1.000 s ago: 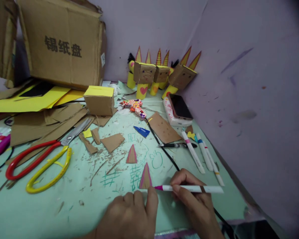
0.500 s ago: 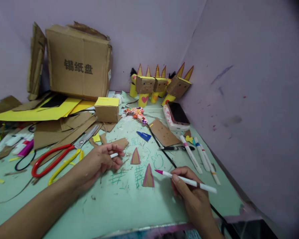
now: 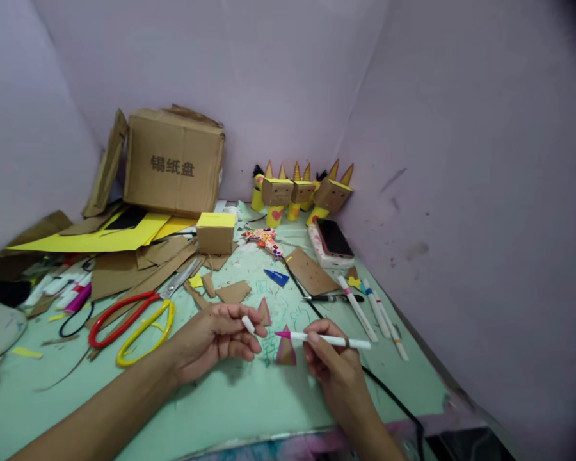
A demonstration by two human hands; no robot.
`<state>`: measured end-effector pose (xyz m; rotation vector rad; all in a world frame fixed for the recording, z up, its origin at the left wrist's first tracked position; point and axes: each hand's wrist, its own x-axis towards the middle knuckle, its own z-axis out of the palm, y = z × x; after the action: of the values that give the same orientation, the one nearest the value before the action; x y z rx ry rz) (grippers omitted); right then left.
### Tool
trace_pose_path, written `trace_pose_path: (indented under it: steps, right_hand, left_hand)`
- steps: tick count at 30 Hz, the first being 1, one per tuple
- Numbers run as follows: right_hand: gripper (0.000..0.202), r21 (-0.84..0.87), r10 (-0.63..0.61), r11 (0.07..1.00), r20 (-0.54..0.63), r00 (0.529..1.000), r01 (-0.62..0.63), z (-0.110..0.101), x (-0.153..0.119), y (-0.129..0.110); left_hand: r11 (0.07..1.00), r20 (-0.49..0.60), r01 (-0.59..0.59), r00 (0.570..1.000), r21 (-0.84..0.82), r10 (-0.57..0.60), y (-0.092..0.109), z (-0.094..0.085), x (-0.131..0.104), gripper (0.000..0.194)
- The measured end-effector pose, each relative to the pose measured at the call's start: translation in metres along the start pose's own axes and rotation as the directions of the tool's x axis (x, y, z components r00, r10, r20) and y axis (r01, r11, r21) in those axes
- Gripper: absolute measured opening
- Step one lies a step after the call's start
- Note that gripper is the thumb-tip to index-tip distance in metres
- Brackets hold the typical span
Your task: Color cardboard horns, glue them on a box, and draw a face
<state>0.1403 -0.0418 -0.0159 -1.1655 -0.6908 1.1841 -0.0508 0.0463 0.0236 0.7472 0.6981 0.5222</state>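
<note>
- The left hand (image 3: pixel 218 342) pinches a small white cap (image 3: pixel 248 324) between thumb and fingers, the other fingers loosely curled.
- The right hand (image 3: pixel 333 358) pinches a white-barrelled magenta marker (image 3: pixel 319 338) between thumb and fingers; its uncapped tip points to about 9 o'clock, apart from the cap.
- The nearer cardboard triangle (image 3: pixel 287 356), edged in magenta, lies on the green surface (image 3: pixel 211 416), at 9 o'clock from the right hand. The marker tip crosses its upper end in this view; whether they touch cannot be told.
- The farther cardboard triangle (image 3: pixel 265 314) lies at 11 o'clock from the nearer one, partly behind the left hand's fingertips.
- Scissors (image 3: pixel 180 280) with one red and one yellow handle lie at about 10 o'clock from the left hand.
- At 12 o'clock from the right hand lies a black pen (image 3: pixel 331 298); a phone (image 3: pixel 335 238) rests beyond it, on a white box.
- White markers lie at 1 o'clock from the right hand.
- A flower-patterned glue gun (image 3: pixel 267 238) lies at 12 o'clock from the farther triangle; horned cardboard figures (image 3: pixel 277 192) stand at 1 o'clock from it.
</note>
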Motion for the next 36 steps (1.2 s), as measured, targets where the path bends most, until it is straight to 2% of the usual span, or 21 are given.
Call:
trace_pose_path:
  steps: [5,11,16,19,23,25,26,30,33,36]
  right_hand:
    - [0.028,0.087,0.028,0.996,-0.058,0.998,-0.023,0.006,0.002,0.002]
    - [0.025,0.085,-0.017,0.996,-0.138,0.99,0.029,0.003,0.001,0.0]
    - [0.025,0.055,-0.058,0.996,-0.142,0.988,0.066,-0.002,-0.003,0.003]
    - [0.024,-0.064,-0.19,0.981,-0.168,0.967,0.181,-0.008,-0.009,0.011]
    - [0.024,-0.242,-0.452,0.885,-0.234,0.861,0.398,-0.014,-0.021,0.018]
    - [0.024,-0.3,-0.52,0.84,-0.205,0.829,0.453,-0.015,-0.027,0.019]
    - [0.023,-0.322,-0.531,0.826,-0.175,0.829,0.462,-0.015,-0.03,0.019]
    - [0.021,-0.397,-0.5,0.801,-0.031,0.866,0.448,-0.012,-0.037,0.016]
    - [0.019,-0.428,-0.524,0.771,-0.005,0.852,0.472,-0.01,-0.038,0.015]
    - [0.019,-0.431,-0.547,0.759,-0.015,0.837,0.489,-0.008,-0.039,0.016]
  left_hand:
    - [1.0,0.0,0.023,1.0,0.012,-0.023,-0.007,0.006,-0.003,0.011]
    - [0.997,0.017,0.012,1.0,0.074,-0.013,-0.009,0.008,-0.004,0.018]
    - [0.986,-0.051,-0.024,0.998,0.165,0.033,-0.02,0.006,0.001,0.026]
    - [0.975,-0.121,-0.03,0.991,0.222,0.058,-0.027,0.006,0.003,0.026]
    - [0.961,-0.195,-0.04,0.976,0.272,0.095,-0.029,0.009,0.002,0.023]
    - [0.954,-0.209,-0.035,0.973,0.299,0.101,-0.029,0.01,0.002,0.024]
    - [0.953,-0.197,-0.033,0.976,0.301,0.096,-0.03,0.01,0.001,0.025]
    - [0.963,-0.073,-0.066,0.993,0.262,0.088,-0.035,0.013,0.0,0.029]
    - [0.97,-0.016,-0.072,0.997,0.234,0.077,-0.04,0.016,-0.002,0.031]
    - [0.98,-0.009,-0.049,0.999,0.194,0.052,-0.044,0.019,-0.004,0.032]
